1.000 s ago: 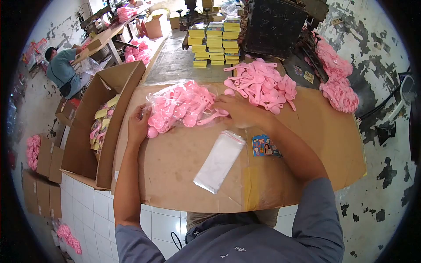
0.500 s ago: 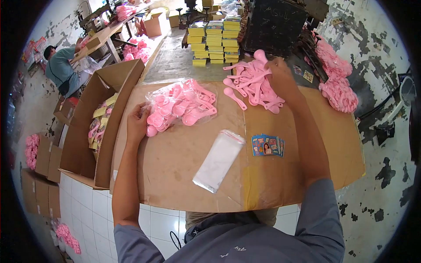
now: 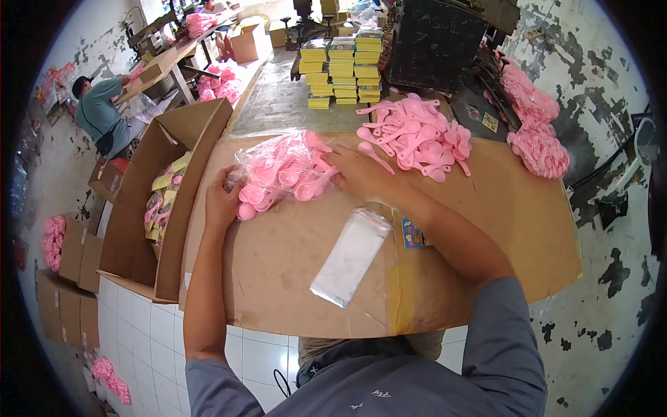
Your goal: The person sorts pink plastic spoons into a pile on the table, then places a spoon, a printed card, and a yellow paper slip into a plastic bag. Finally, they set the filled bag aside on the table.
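A clear plastic bag (image 3: pixel 281 174) stuffed with pink plastic spoons lies on the cardboard-covered table (image 3: pixel 278 271). My left hand (image 3: pixel 221 201) grips the bag's left end. My right hand (image 3: pixel 361 174) is at the bag's open right end, fingers among the spoons there. A loose heap of pink spoons (image 3: pixel 417 135) lies just beyond my right hand. A stack of empty clear bags (image 3: pixel 349 256) rests in front of me, and a few printed cards (image 3: pixel 410 235) peek out from under my right forearm.
An open cardboard box (image 3: pixel 156 201) holding packed spoon bags stands at the left. Yellow packs (image 3: pixel 340 66) are stacked at the back beside a dark machine (image 3: pixel 434 42). More pink spoons (image 3: pixel 535 132) pile up at the right. Another person (image 3: pixel 97 111) works far left.
My right hand came back from the loose spoon heap to the bag's open end, covering most of the printed cards again. My left hand stayed on the bag.
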### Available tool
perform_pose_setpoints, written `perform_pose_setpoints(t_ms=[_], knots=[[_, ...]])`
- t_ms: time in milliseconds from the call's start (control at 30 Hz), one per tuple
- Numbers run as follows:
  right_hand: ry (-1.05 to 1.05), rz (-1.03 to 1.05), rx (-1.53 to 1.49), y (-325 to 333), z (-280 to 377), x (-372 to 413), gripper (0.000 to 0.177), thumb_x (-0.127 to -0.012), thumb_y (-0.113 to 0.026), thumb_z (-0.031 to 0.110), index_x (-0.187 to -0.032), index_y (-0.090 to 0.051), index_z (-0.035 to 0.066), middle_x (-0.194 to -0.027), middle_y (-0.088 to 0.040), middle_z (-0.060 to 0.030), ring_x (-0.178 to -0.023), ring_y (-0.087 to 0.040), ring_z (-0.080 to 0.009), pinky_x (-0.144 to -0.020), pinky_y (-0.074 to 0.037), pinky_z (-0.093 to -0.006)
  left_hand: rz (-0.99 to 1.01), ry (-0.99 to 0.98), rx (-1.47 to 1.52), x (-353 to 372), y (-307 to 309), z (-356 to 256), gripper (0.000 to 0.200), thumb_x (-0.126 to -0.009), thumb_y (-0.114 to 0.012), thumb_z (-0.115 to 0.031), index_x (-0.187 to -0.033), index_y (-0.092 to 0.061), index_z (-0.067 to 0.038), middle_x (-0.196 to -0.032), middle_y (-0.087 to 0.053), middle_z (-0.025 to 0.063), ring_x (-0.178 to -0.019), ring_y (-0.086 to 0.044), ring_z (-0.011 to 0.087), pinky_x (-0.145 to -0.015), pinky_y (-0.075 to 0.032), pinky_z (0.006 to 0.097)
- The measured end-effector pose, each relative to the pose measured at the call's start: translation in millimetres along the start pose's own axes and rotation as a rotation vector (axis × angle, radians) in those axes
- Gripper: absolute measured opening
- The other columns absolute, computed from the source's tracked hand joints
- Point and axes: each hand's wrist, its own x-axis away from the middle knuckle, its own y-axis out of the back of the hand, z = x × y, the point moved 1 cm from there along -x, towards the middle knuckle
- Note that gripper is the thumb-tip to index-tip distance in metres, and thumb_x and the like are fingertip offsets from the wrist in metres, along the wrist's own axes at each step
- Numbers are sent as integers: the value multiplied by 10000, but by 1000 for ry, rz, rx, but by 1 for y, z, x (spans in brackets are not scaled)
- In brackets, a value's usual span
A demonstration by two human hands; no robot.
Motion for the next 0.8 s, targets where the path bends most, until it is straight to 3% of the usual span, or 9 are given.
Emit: perform_pose_setpoints(t_ms=[167,267,367,433,467,600,700,767,800], knots=[[-54,148,-88,7,-10,11,516,-910,-634,63,-1416,-534,52,-1368,-548,-164,-1242,-568,-349,-1022,-470,-454,-2,-16,-164,4,0,-11,378,-922,-747,-214,-1236,-687,-12,-1047,-743,186,-909,-710,283,-801,-545,375],[-36,132,38,34,-14,21,388,-934,-608,69,-1320,-582,36,-1274,-609,-172,-1137,-617,-368,-990,-486,-452,-23,-55,-206,3,-1,-8,364,-946,-722,-232,-1244,-686,-26,-1144,-708,185,-993,-688,309,-817,-544,387],[-267,55,-177,86,-28,39,274,-926,-603,58,-1197,-632,38,-1072,-664,-171,-987,-645,-383,-864,-517,-435,-47,-65,-210,4,3,-12,377,-974,-687,-234,-1288,-655,-28,-1250,-652,173,-1112,-641,304,-883,-524,395],[-165,-74,-78,114,-63,52,271,-888,-634,45,-1159,-649,50,-1011,-661,-173,-944,-644,-385,-814,-520,-441,-50,-57,-140,3,6,-14,398,-989,-663,-230,-1333,-621,-34,-1300,-616,162,-1182,-603,295,-939,-503,402],[10,-183,89,118,-91,55,282,-864,-657,40,-1146,-653,57,-1009,-653,-174,-938,-641,-383,-806,-518,-449,-33,-43,-71,2,6,-14,412,-991,-658,-224,-1355,-602,-38,-1308,-614,159,-1198,-593,286,-966,-490,399],[-242,-541,728,129,-101,71,331,-842,-693,49,-1171,-660,50,-1076,-658,-182,-988,-635,-391,-882,-506,-453,113,-78,-20,8,12,-30,490,-993,-644,-202,-1440,-534,-35,-1368,-598,168,-1269,-561,259,-1053,-453,388],[-43,-477,190,109,-58,50,432,-830,-700,43,-1258,-641,49,-1196,-654,-176,-1116,-617,-378,-971,-484,-449,247,-44,77,8,11,-15,552,-987,-649,-181,-1485,-491,-2,-1421,-579,190,-1314,-546,246,-1092,-436,373],[-128,-152,-113,64,-43,34,518,-823,-699,43,-1333,-609,51,-1306,-626,-165,-1230,-573,-355,-1067,-434,-445,298,12,174,8,6,5,568,-986,-650,-160,-1496,-476,21,-1427,-585,197,-1316,-552,236,-1102,-434,359],[-8,-98,-52,48,-30,29,525,-830,-700,57,-1345,-601,53,-1331,-611,-166,-1256,-555,-351,-1089,-415,-447,309,33,201,7,4,11,565,-988,-647,-147,-1496,-474,30,-1417,-597,196,-1304,-562,229,-1101,-438,352]])
